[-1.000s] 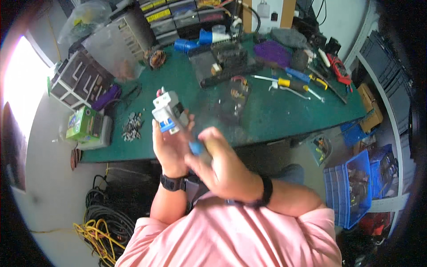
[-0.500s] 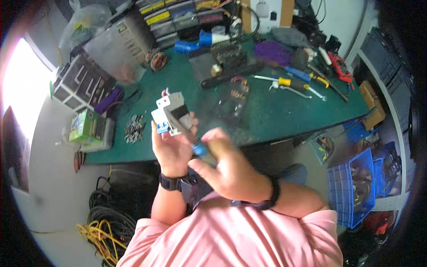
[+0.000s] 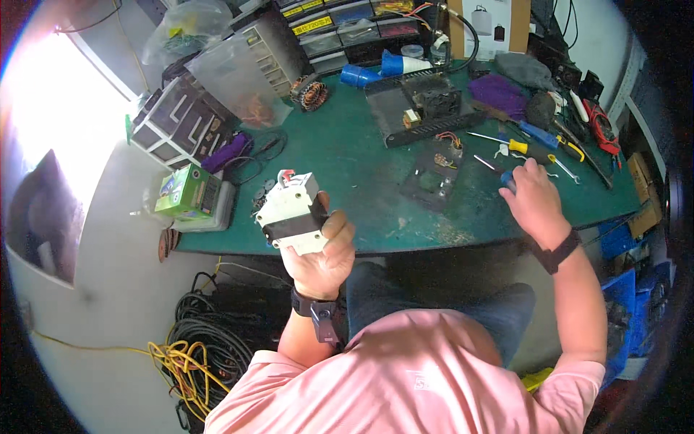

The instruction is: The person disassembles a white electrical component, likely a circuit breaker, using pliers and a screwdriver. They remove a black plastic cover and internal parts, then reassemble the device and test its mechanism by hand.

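Left fingers point(image 3: 338, 233) grip boxy white plastic module point(image 3: 293, 210), black-banded.

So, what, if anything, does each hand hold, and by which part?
Left hand: the white device, by its lower and right edges. Right hand: on a screwdriver, at its handle; grip unclear.

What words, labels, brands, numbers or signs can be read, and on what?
Yellow labels on the drawer unit: printed characters, not copied here.
Pale mark on the pink shirt: too small to read.
Green box: print too small to read.
White panel on the brown carton: bag pictures; any lettering too small.
White block in the left hand: no readable text.
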Available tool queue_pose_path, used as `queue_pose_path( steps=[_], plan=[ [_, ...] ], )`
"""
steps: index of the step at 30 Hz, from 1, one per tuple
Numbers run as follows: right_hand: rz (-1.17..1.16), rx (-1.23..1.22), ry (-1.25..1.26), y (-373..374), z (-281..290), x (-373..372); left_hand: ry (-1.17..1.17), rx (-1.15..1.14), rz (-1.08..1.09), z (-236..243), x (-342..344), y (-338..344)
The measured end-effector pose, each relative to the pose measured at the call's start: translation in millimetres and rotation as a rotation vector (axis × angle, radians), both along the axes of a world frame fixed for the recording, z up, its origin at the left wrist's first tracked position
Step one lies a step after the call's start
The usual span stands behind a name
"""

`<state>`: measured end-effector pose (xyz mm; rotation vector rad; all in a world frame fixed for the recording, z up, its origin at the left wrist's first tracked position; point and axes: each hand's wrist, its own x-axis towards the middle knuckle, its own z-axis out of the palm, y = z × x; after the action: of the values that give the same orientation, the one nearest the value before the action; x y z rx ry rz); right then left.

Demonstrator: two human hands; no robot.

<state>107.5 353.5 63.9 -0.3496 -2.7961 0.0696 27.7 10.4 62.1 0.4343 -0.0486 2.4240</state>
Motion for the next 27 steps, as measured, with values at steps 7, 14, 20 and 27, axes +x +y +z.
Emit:
queue_pose_path(
  steps=[7,14,20,27],
  plan=[
    [0.002,0.037,0.005,9,-26,-14,-0.053,0.025,-0.041,-7,-3,-1],
    [0.253,-0.069,0.263,-28,21,-13,-0.065,-0.076,-0.051,-16,-3,11],
    [0.617,-0.797,0.227,-105,28,-29,-0.109,-0.159,-0.069,-23,2,27],
    [0.769,-1.377,0.018,-140,18,-41,-0.084,-0.305,0.022,-16,13,42]
  ],
)
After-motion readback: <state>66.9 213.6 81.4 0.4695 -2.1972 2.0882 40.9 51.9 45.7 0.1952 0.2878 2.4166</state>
